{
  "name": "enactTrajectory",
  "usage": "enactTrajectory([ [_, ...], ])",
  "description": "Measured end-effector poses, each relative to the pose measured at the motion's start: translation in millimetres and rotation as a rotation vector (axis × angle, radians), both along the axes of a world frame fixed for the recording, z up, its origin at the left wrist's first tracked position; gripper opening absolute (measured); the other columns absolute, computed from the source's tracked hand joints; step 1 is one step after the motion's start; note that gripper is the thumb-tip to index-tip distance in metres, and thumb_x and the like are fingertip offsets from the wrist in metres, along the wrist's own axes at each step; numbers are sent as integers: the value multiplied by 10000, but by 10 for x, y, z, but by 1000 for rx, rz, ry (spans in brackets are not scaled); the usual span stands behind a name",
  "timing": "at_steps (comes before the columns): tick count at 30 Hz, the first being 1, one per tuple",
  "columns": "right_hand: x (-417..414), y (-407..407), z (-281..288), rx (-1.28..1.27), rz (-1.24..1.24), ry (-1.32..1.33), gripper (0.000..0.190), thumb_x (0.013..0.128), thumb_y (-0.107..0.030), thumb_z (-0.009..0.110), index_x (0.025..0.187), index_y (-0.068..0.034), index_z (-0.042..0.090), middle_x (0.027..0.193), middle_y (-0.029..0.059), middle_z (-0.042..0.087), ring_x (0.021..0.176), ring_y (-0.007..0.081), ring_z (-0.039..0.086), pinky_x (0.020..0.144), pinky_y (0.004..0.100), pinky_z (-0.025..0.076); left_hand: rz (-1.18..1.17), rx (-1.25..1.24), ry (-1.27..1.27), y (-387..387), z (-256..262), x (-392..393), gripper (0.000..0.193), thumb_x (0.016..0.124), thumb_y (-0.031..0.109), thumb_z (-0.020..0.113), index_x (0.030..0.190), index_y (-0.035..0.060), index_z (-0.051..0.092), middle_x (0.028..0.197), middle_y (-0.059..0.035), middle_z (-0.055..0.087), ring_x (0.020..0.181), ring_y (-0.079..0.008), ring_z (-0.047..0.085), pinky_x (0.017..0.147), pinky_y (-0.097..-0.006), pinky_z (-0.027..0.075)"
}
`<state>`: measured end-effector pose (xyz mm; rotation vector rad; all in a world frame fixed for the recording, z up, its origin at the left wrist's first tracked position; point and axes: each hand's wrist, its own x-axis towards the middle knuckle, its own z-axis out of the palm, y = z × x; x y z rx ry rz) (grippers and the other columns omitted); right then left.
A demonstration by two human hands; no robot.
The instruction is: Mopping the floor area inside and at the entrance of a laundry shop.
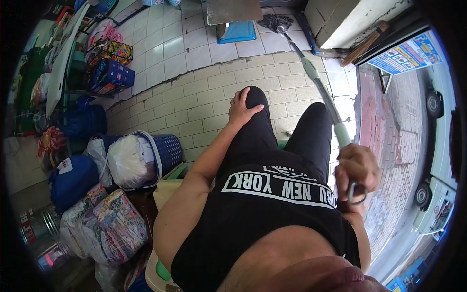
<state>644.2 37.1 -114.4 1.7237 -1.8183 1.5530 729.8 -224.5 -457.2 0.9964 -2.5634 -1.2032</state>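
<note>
My right hand (357, 168) is closed around the upper end of a mop handle (326, 95), and a metal hanging ring (355, 193) shows below the fist. The grey and pale green pole slants away over the tiles. Its dark, stringy mop head (275, 22) lies on the white tiled floor (175, 47), beside a blue plastic object (242, 32) partly under a brown board (234, 11). On my left knee, in black trousers (251, 127), rests my left hand (243, 109), thumb spread from the fingers and nothing held.
To the left stand a blue perforated laundry basket (171, 149) holding a white bag (129, 157), a dark blue bag (74, 179) and plastic-wrapped packs (116, 222). At the right are a straw broom (365, 43), a printed sign (405, 53) and a parked vehicle (437, 153).
</note>
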Motion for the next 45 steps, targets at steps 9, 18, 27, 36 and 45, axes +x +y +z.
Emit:
enactTrajectory([
  [9,-213,-1165,-739,-8,119,135,212,653,95,652,786,-47,566,631,76,514,504,221,544,474,343,410,22,-9,5,-21,7,64,973,688,646,740,1482,248,344,1481,-240,353,1331,-483,368,1064,-556,378],
  [18,-24,-1827,-1058,-6,206,116,198,631,14,658,798,-43,567,631,73,499,543,256,545,481,373,427,53,294,416,-102,-166,-19,814,796,505,674,1442,118,363,1371,-216,449,1228,-459,466,1022,-536,406],
  [27,-426,-2443,-1417,98,154,181,189,632,-51,642,762,-79,507,686,79,545,607,295,589,525,401,458,-13,-82,73,-12,13,41,1008,705,646,730,1460,97,350,1437,-234,399,1282,-497,398,1043,-548,387],
  [36,-437,-2752,-1815,178,206,328,209,646,-137,645,805,-95,516,709,70,559,651,286,627,522,413,472,19,-27,86,12,125,112,946,721,609,736,1447,112,387,1445,-228,403,1328,-444,382,1095,-510,327],
  [45,-365,-2269,-1411,-79,186,139,140,700,-14,694,749,-57,570,618,76,522,538,268,558,478,377,406,34,-30,140,-40,-98,96,950,699,626,743,1463,200,374,1433,-229,397,1289,-491,398,1039,-556,392],
])
